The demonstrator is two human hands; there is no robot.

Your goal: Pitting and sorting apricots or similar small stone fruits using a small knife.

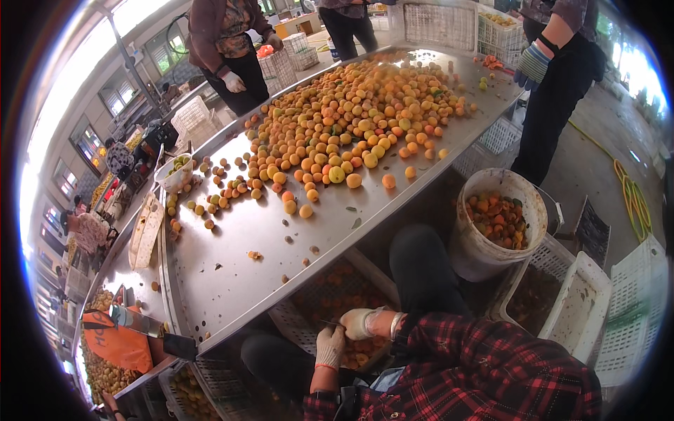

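Both of my hands wear pale knitted gloves and meet over a crate of halved apricots (358, 358) between my knees. My left hand (330, 347) is raised with its fingers bent; a red band circles its wrist. Touching it from the right is my right hand (359, 323), fingers curled, with a thin dark tool, perhaps a small knife, showing at the fingertips. Whether a fruit lies between the hands is hidden. Beyond them, a big heap of whole apricots (337, 126) covers the far part of the metal table (237, 294).
A white bucket (463, 258) of apricot pieces stands right of my knee, beside white plastic crates (626, 310). The table's raised edge runs just ahead of my hands. Co-workers stand around the far side; one gloved hand (532, 66) hangs near the right corner. A hose (632, 205) lies on the floor.
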